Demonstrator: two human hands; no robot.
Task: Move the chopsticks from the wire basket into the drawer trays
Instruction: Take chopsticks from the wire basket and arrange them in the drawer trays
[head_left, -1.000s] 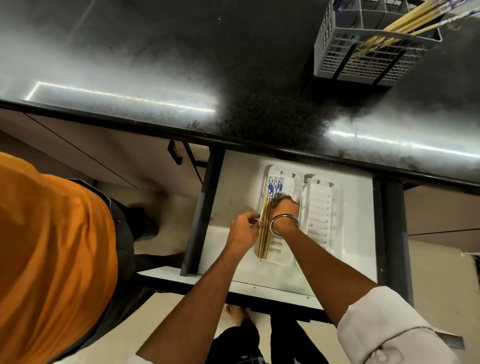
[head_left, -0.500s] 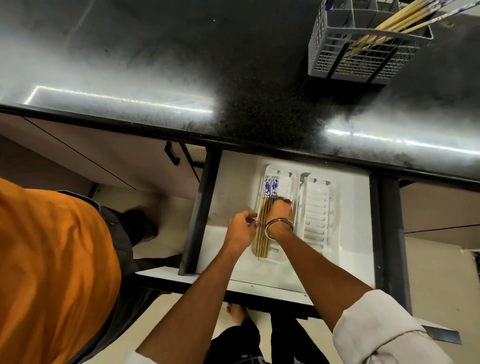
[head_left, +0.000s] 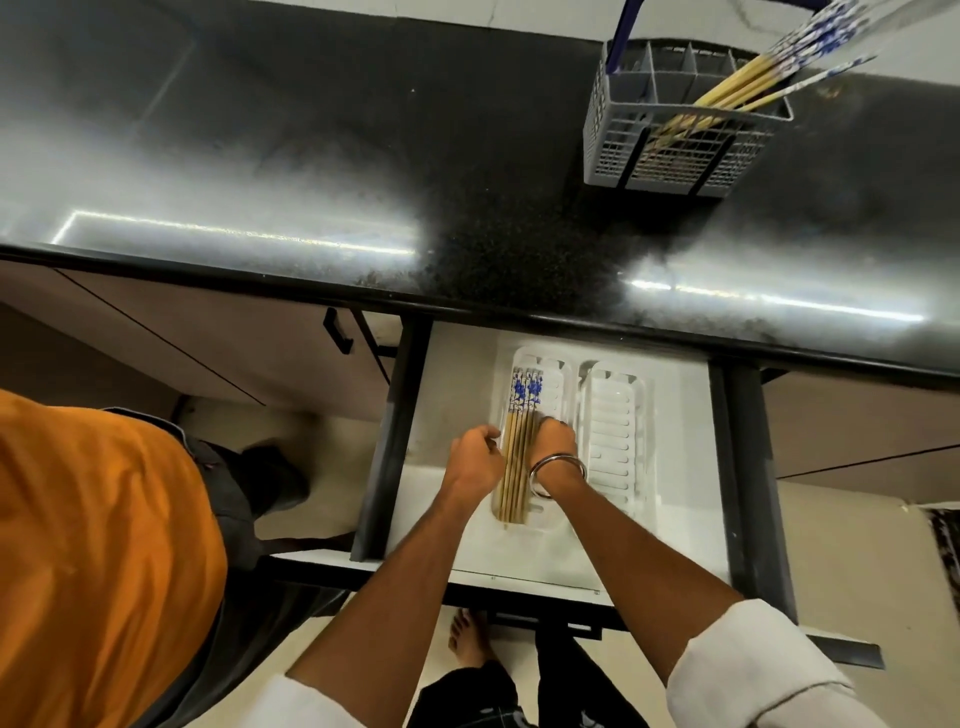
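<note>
An open white drawer under the counter holds two white plastic trays. Several chopsticks with blue-and-white tops lie side by side in the left tray. The right tray holds nothing. My left hand sits at the left edge of the bundle with curled fingers touching it. My right hand, with a metal bangle at the wrist, rests against the bundle's right side, its fingertips hidden. A grey wire basket on the counter at the back right holds several more chopsticks, leaning right.
The black glossy countertop spans the view above the drawer. A person in an orange top stands close at the left. A closed cabinet with a black handle is left of the drawer. My bare foot is below the drawer front.
Both hands stay at the bundle in the left tray, squeezing it from either side; the chopsticks lie more evenly aligned. The camera has tilted up, showing more of the basket.
</note>
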